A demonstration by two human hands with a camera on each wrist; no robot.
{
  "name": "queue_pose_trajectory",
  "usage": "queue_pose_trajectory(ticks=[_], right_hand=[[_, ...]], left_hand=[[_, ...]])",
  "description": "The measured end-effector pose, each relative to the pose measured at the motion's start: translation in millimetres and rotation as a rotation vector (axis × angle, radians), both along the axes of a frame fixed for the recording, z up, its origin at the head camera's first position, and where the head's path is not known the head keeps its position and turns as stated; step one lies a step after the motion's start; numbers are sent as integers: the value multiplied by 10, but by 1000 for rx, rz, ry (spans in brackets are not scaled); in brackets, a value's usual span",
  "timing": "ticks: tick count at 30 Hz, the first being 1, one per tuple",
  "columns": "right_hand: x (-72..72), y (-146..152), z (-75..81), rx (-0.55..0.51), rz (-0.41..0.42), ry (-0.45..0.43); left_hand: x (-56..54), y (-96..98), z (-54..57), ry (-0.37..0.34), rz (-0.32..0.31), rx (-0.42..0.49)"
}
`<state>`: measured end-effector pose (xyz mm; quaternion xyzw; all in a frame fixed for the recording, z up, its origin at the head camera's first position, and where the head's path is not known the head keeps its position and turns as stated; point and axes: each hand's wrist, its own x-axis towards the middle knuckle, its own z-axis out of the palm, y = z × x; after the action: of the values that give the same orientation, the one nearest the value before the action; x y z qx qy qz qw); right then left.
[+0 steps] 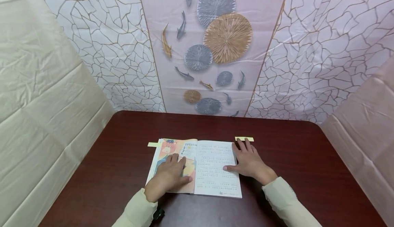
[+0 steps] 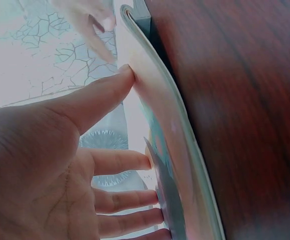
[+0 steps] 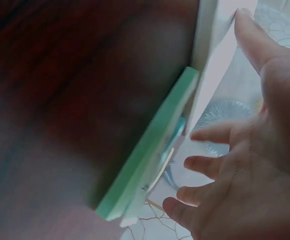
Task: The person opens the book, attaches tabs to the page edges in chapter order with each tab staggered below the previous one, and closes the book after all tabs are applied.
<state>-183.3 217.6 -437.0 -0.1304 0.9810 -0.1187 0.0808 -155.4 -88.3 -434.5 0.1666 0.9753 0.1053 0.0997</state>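
An open book (image 1: 215, 182) lies on the table, with a colourful illustrated left page and a printed right page. My left hand (image 1: 168, 175) rests on the illustrated page, thumb near the spine. In the left wrist view a thin grey pointed shape (image 2: 171, 200) shows at the left fingertips; what it is I cannot tell. My right hand (image 1: 250, 160) spreads over the book's right edge, its thumb on the printed page. Its fingertips overlap a pale yellow strip (image 1: 244, 139) in the head view. Below those fingers, the right wrist view shows a thick green pad-like block (image 3: 150, 145) beside the book.
Another pale yellow strip (image 1: 153, 144) sticks out past the book's upper left edge. The dark red-brown table (image 1: 123, 151) reaches to a patterned cloth wall (image 1: 197, 83) at the back. Pale cloth panels (image 1: 46, 100) stand along both sides.
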Motion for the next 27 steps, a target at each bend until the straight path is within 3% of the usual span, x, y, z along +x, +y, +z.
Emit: queue_pose_trajectory(ticks=[7, 11, 15, 19, 23, 27], right_hand=[[-14, -24, -51, -2, -2, -21], [21, -44, -60, -11, -16, 15], [89, -77, -47, -110, -51, 55], [177, -124, 22, -412, -141, 25], [285, -201, 99, -821, -246, -42], [401, -329, 97, -1193, -306, -178]], left_hand=[[-16, -4, -10, -10, 2, -14], [-22, 3, -10, -10, 1, -20], [-23, 1, 1, -13, -9, -14], [-12, 3, 3, -13, -1, -7], [25, 64, 3, 46, 3, -14], [59, 169, 24, 151, -111, -6]])
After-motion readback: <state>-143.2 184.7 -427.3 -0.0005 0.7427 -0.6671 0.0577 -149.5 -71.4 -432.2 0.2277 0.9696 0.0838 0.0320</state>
